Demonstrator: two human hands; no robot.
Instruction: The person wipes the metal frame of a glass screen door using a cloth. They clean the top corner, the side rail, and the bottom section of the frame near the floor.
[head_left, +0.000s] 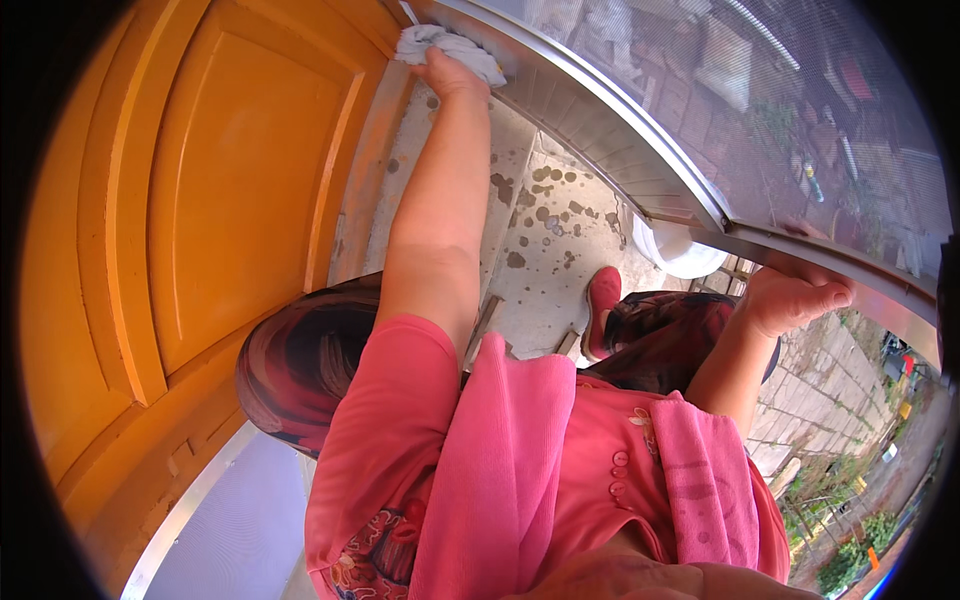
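At the far end of my outstretched left arm, my left hand (455,78) is closed on a pale grey-white cloth (462,50). The cloth lies against the far end of a metal-framed screen door (560,95), close to the door jamb. My right hand (795,298) grips the near edge of that same door. Its thumb points to the right and its fingers are partly hidden by the frame. Mesh fills one part of the door, with a ribbed metal panel beside it.
An orange panelled wooden door (260,190) stands on the left. Dark wet spots mark the concrete floor (545,270). Partly behind the screen door is a white bucket (680,255), near my red shoe (603,305). A pink towel (500,450) hangs over my chest. Paving (810,385) lies outside.
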